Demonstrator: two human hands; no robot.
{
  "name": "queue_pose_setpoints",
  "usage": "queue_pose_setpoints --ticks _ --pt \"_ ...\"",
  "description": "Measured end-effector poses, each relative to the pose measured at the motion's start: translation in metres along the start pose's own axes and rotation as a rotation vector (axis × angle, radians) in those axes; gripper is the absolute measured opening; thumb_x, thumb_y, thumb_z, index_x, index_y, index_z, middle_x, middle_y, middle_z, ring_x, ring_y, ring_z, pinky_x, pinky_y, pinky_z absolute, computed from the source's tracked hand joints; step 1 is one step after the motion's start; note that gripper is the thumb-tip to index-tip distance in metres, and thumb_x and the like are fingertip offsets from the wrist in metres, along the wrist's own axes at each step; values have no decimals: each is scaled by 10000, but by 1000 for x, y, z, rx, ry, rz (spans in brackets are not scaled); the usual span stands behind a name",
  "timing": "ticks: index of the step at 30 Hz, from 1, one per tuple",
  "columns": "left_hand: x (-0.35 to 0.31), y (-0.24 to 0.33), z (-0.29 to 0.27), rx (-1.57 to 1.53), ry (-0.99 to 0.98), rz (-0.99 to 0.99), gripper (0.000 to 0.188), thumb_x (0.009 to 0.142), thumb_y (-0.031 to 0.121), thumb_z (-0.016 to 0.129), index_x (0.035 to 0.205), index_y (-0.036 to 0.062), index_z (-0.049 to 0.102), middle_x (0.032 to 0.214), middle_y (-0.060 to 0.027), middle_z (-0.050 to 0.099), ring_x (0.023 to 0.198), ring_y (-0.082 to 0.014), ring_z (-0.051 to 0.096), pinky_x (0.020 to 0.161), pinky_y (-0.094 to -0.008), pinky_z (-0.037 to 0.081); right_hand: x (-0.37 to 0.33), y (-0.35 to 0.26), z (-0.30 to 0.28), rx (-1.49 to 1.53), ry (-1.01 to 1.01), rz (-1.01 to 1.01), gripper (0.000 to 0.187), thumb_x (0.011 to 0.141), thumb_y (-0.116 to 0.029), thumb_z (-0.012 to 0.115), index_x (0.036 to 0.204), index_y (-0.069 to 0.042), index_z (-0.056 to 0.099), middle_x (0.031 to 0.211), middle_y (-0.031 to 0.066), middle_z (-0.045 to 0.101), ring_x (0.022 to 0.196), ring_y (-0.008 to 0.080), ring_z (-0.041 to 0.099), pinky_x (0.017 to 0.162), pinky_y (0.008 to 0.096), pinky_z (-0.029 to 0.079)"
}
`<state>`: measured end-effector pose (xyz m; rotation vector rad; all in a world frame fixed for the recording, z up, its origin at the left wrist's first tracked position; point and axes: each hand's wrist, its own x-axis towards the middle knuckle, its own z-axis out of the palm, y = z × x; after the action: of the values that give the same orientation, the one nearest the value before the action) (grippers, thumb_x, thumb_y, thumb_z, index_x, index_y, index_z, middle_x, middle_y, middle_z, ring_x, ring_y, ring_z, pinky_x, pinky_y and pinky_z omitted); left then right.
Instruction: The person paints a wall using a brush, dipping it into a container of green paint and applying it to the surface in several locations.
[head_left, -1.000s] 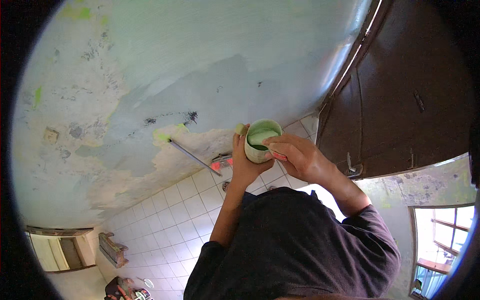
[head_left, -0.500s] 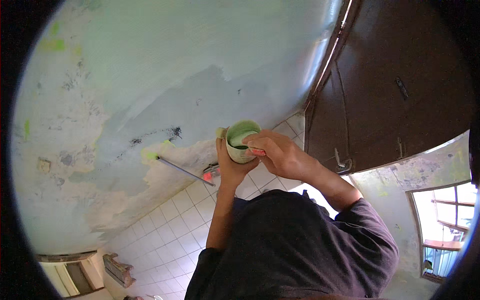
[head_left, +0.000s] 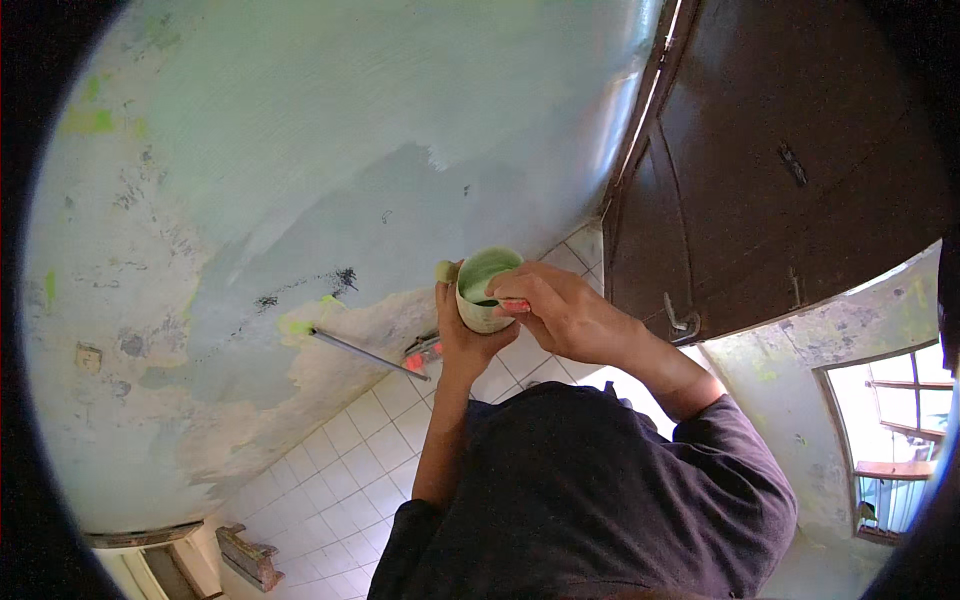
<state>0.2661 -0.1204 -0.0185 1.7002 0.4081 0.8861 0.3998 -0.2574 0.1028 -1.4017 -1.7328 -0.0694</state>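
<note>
My left hand (head_left: 465,345) is wrapped around a pale cup (head_left: 482,318) in front of my chest. Green paint (head_left: 488,270) coats the inside of the cup, with a darker green pool lower down. At the cup's right rim my right hand (head_left: 570,312) has its fingers closed on a red-handled tool (head_left: 515,305). The tool's working end is hidden by the fingers and the cup, so its kind does not show. A small rounded yellow-green shape (head_left: 445,270) shows by my left fingertips; what it is, I cannot make out.
Ahead and to the left is a patchy green and grey wall (head_left: 330,200) with peeling spots. A grey pole (head_left: 365,352) slants beside it above white floor tiles (head_left: 350,440). A dark brown door (head_left: 760,200) is at the right, a wooden piece (head_left: 248,557) at lower left.
The view has tilted slightly, shifting the wall and door a little. Both hands stay at the cup, and the right hand keeps hold of the red-handled tool.
</note>
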Motion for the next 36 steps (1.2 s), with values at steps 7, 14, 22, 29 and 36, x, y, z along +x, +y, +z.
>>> queue_pose_setpoints --ticks 7,14,22,29,36 --pt "-2 5 -4 25 17 -18 888 610 140 952 1387 11 544 1326 -175 520 1281 -380 506 1084 -472 439 4 -6 4 13 66 72 327 933 36 710 1221 3 559 1136 189 720 1015 401 724 848 459 591" --pt "-8 12 -12 86 -32 -65 922 627 167 959 1417 -7 516 1402 -196 497 1318 -383 489 1131 -483 404 5 0 0 199 39 245 280 969 39 669 1210 -24 542 1147 185 720 1008 390 733 834 446 589" --pt "-10 15 -9 56 -22 -90 971 624 178 968 1449 -26 499 1410 -205 498 1336 -373 497 1138 -468 419 1 2 7 167 96 231 209 1010 19 629 1192 -15 531 1134 168 721 974 313 745 785 395 598" --pt "-5 21 -12 133 -146 -38 996 611 217 977 1464 -4 513 1390 -200 519 1317 -373 512 1107 -465 455 9 6 -16 346 94 493 222 1076 -132 604 1178 14 469 1003 200 718 856 339 757 698 399 562" --pt "-13 18 -5 42 -177 -86 1003 610 264 985 1464 9 524 1425 -194 519 1357 -386 484 1132 -488 435 25 17 -18 438 323 470 201 1157 -262 439 1150 -63 462 929 75 668 591 40 496 518 217 420"
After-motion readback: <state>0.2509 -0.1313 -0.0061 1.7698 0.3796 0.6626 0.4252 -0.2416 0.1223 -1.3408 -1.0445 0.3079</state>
